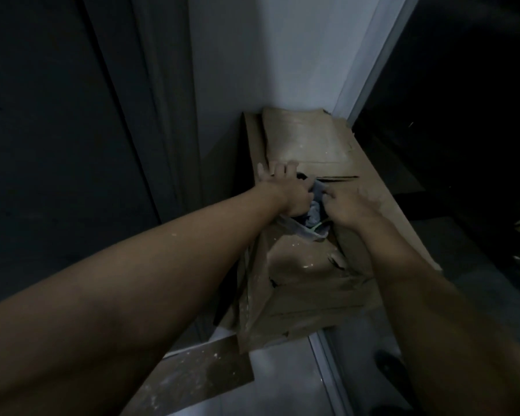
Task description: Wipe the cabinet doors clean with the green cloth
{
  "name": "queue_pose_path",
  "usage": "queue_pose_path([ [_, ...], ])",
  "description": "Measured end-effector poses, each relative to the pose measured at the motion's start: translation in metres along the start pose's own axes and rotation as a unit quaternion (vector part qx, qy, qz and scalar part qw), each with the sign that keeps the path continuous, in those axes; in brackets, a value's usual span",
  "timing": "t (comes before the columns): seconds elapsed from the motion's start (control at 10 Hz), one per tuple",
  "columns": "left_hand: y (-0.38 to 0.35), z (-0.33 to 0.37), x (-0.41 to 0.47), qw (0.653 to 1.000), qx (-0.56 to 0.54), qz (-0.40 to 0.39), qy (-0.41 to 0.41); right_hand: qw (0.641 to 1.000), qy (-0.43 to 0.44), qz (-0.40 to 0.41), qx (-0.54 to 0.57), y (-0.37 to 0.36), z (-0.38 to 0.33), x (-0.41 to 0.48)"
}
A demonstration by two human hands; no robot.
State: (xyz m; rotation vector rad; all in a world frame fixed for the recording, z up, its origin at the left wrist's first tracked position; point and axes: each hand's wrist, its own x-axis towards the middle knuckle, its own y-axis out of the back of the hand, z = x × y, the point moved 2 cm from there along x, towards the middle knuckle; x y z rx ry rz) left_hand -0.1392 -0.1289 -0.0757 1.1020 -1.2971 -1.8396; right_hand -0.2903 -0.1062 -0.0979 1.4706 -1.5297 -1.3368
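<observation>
Dark cabinet doors [57, 130], closed, left.

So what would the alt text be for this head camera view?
A person's left hand and right hand reach into the torn top of a cardboard box holding crumpled greyish cloth, in dim light. Dark cabinet doors stand alongside.

You are working bare-armed: your left forearm [162, 265] and right forearm [418, 280] are showing uncovered all the way down to the hands. Your left forearm is carrying a few small pale specks [173, 234] on its upper side. Your right hand [351, 208] is wearing a pale, dusty smear across its back and fingers [370, 196]. Your left hand [285, 190] is showing bare too, blurred in the dim light.
</observation>
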Motion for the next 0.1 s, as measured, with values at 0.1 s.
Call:
queue_pose_path([
  [0.1, 0.0220, 0.0012, -0.0237, 0.996, -0.064, 0.050, -0.037, 0.995, 0.016, 0.072, 0.066, 0.0230, -0.0107, -0.0151],
])
